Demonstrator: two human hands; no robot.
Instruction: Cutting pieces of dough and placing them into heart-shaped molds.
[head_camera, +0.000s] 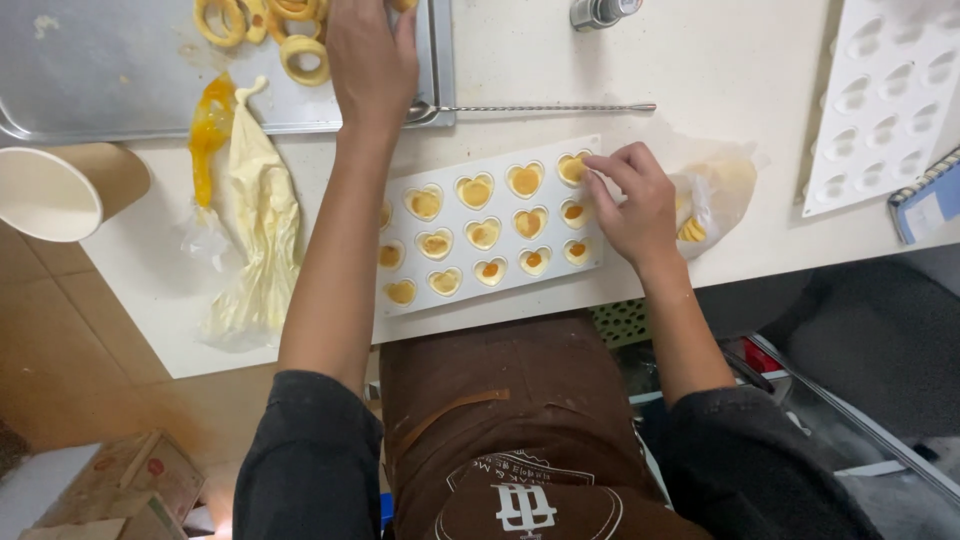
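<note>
While the left hand (372, 55) reaches to the top centre of the frame, fingers curled on the rim of a metal tray (120, 70) near some pastry rings (300, 55), the right hand (632, 205) pinches narrowly at the upper right heart cavity of a white heart-shaped mould (490, 228) at centre; what the left holds cannot be told. A piping bag (255, 225) lies at left, beside a paper cup (55, 190), and a long spoon (540, 107) lies above the mould
</note>
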